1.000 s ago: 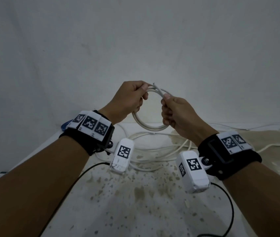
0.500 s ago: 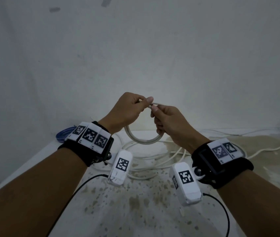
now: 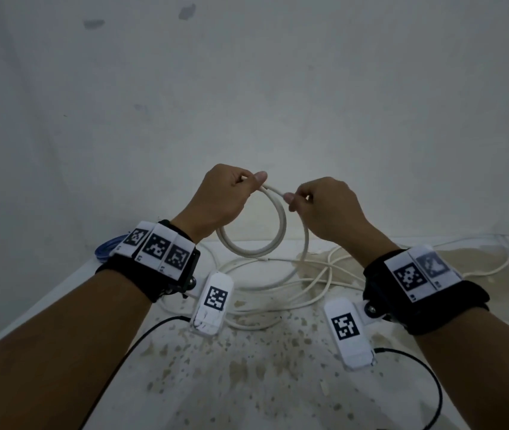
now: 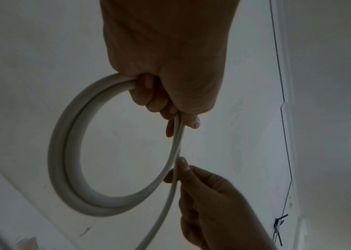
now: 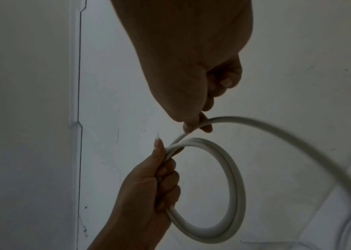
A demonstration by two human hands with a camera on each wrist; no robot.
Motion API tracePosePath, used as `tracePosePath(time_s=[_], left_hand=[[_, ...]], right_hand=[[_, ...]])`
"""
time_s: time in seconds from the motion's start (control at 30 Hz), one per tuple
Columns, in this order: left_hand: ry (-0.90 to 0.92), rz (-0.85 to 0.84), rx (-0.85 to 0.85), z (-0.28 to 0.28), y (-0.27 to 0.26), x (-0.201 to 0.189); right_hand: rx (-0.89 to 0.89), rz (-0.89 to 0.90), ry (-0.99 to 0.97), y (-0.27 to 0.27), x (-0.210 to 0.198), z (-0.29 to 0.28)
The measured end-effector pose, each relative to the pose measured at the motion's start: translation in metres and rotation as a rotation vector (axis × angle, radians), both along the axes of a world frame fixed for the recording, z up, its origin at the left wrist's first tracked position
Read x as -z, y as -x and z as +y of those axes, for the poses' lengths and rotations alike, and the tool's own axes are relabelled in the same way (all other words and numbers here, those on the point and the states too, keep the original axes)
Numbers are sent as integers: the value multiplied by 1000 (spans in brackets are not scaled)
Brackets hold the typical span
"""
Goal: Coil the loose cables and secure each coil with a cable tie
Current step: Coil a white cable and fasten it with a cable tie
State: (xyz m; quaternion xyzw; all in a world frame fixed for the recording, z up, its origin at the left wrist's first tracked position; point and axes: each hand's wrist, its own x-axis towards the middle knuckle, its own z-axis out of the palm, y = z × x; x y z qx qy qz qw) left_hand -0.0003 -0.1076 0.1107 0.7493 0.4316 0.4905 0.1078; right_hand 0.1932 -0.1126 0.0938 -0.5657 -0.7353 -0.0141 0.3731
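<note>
Head view: left hand (image 3: 222,197) clenched round the white coil (image 3: 256,246) at frame centre, above the table (image 3: 262,383); right hand (image 3: 324,209) pinches the feed strand (image 3: 306,240) just right of it. Best practice: feed the next loop at matching diameter, no twist, lay it flat under the left thumb. Loose cable (image 3: 278,293) remains piled below.

Both forearms extend forward, hands raised at the same height, close together but apart. The left hand (image 3: 220,197) is fisted, fingers curled, thumb laid forward along the top. The right hand (image 3: 324,207) has its fingers curled inward, thumb and forefinger pinched together, pointing toward the left hand. Each wrist carries a black strap.
</note>
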Motion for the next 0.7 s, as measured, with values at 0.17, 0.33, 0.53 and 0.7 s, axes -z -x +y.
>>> tracePosePath(time_s=[0.17,0.33,0.53,0.7], left_hand=[[-1,-115,-18,2,1,3],[208,-409,180,-6,-2,-2],[242,-378,193,-11,-7,-1],[182,-170,32,-12,-16,3]], right_hand=[[-194,237,18,-1,3,-1],[-537,752,358,-1,15,-3],[-933,1220,807,8,17,-13],[-669,1337,664,24,19,-11]])
